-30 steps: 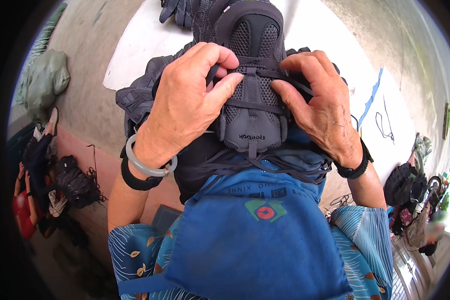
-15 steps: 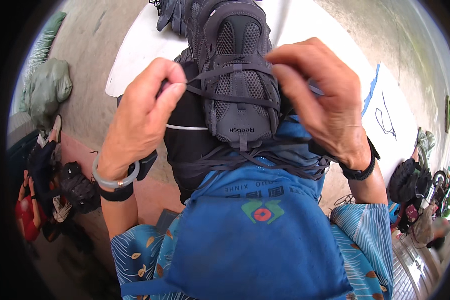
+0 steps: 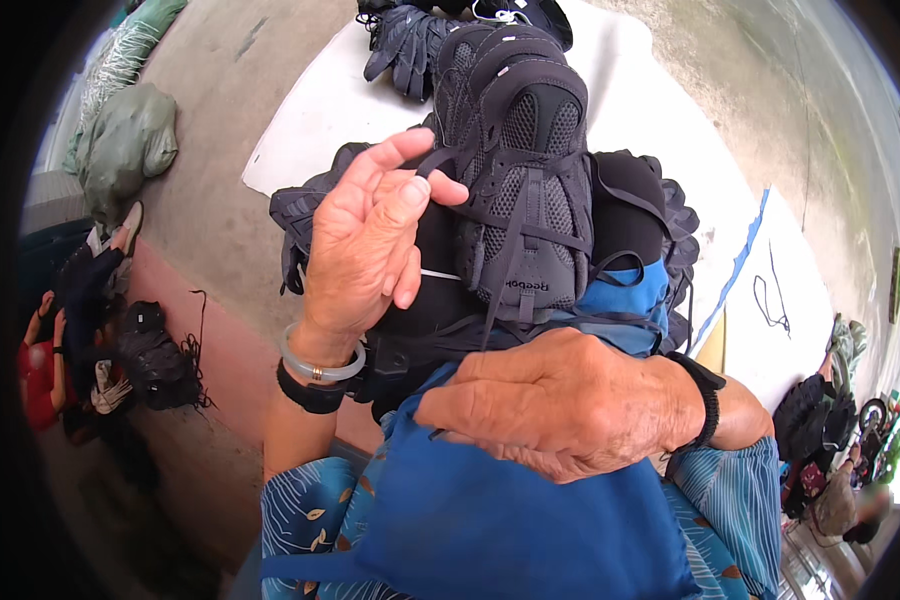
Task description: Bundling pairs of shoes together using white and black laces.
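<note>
A dark grey mesh shoe upper (image 3: pixel 550 205) lies on my lap, its tongue toward me and flat laces strung across it. Beside its left edge, my left hand (image 3: pixel 365 230) has a dark shoelace (image 3: pixel 438 160) between thumb and forefinger, with the other fingers loosely bent. Lower down, over the blue apron (image 3: pixel 520 530), my right hand (image 3: pixel 570 405) is closed, palm down. A lace runs from the upper to its fingers, and a dark end shows beneath them. The grip itself is mostly hidden.
More grey uppers (image 3: pixel 410 45) are stacked and heaped beyond on a white sheet (image 3: pixel 320 110). A loose dark lace (image 3: pixel 770 300) lies on the sheet at right. Green sacks (image 3: pixel 125 145) stand at far left, near a person in red (image 3: pixel 40 370) and a dark pile of uppers (image 3: pixel 160 360).
My right hand has moved from the upper's right side down toward the apron, drawing a lace along. My left hand remains at the left side, its fingers more opened out. The view has shifted.
</note>
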The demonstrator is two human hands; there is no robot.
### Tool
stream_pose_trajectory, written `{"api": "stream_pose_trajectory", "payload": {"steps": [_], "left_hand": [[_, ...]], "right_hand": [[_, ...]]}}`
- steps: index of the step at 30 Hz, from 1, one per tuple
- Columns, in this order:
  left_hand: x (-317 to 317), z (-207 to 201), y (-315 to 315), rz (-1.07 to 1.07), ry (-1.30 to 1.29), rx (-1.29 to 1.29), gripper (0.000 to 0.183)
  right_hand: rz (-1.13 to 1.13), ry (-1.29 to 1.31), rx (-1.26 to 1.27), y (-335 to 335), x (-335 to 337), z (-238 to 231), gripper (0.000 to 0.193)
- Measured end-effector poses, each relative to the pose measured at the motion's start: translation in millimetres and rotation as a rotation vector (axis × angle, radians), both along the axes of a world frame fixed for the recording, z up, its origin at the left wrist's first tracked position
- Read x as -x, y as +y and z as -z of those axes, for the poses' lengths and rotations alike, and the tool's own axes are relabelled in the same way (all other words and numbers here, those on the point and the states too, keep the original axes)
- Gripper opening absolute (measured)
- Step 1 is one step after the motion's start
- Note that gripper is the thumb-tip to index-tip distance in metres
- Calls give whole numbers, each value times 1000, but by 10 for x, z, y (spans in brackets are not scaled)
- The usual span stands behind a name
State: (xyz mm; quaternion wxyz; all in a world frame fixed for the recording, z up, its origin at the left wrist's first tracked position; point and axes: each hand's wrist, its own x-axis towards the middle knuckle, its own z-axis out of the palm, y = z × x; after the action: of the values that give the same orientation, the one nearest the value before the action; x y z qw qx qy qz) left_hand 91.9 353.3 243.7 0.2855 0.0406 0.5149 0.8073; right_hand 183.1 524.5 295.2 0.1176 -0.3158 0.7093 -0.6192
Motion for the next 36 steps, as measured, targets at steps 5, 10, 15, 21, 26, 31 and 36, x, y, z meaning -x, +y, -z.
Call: {"api": "stream_pose_trajectory", "payload": {"steps": [5, 10, 15, 21, 26, 31, 36], "left_hand": [[-106, -1, -70, 2, -70, -106, 22], [-211, -39, 18, 49, 4, -11, 19], [-347, -79, 41, 109, 101, 186, 17], [-383, -112, 72, 152, 113, 252, 15], [-374, -95, 46, 83, 209, 248, 14], [-317, -117, 42, 100, 343, 286, 23], [-282, -336, 233, 222, 262, 156, 37]], "right_hand": [[580, 9, -158, 127, 291, 418, 20], [534, -661, 205, 109, 255, 357, 27], [410, -799, 710, 153, 231, 437, 30], [410, -767, 748, 170, 184, 431, 26], [433, -717, 684, 170, 190, 403, 25], [583, -392, 347, 185, 209, 390, 18], [712, 208, -47, 171, 336, 250, 13]]}}
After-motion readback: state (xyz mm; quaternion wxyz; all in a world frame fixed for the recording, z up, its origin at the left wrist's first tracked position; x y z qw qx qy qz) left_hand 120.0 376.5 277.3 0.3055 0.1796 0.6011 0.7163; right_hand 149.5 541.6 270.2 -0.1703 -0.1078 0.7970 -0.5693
